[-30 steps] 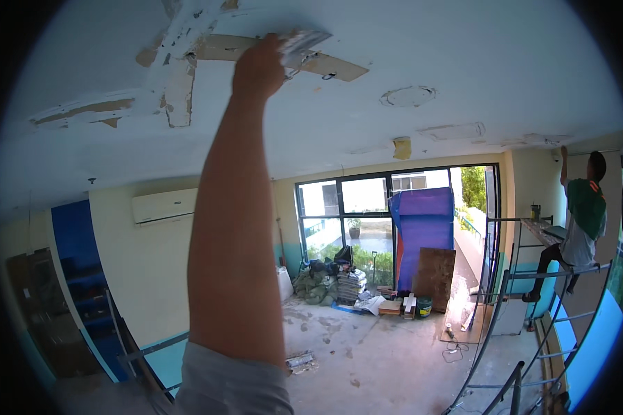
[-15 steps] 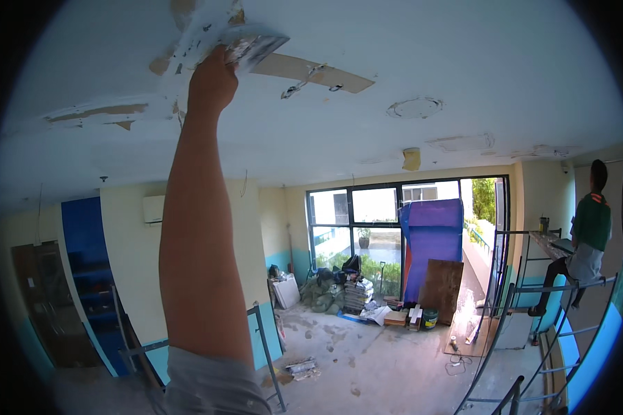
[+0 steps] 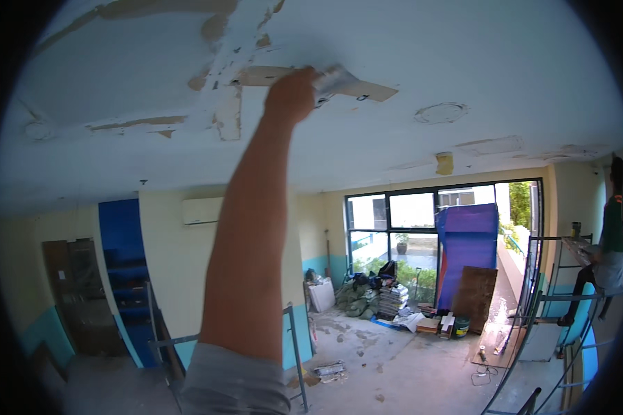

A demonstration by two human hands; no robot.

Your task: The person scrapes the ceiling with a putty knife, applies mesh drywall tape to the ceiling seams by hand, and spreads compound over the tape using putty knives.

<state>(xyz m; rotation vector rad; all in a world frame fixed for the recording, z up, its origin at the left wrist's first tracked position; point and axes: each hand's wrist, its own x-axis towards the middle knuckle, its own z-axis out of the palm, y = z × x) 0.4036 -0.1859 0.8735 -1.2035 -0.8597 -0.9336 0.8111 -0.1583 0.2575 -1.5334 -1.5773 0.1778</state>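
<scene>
My left hand point(image 3: 292, 97) is raised to the ceiling point(image 3: 353, 145) and closed around a broad-bladed putty knife point(image 3: 336, 79), whose handle is mostly hidden in my fist. The wide blade, smeared by motion, lies over a long tan strip point(image 3: 375, 90) set in the white ceiling and covers its middle. A small dark hole point(image 3: 361, 97) shows in the strip right of the blade. Left of my hand, rough filler and bare tan patches run along a ceiling seam point(image 3: 221, 69). My right hand is out of view.
Metal scaffold frames point(image 3: 533, 318) stand at the right, where another person point(image 3: 610, 242) sits up high. A metal rail point(image 3: 294, 360) is below my arm. Bags and debris point(image 3: 374, 294) lie by the window, near a leaning brown board point(image 3: 472, 297).
My left hand has swept the putty knife rightward, from the strip's left end to over its middle. The view has turned somewhat to the left.
</scene>
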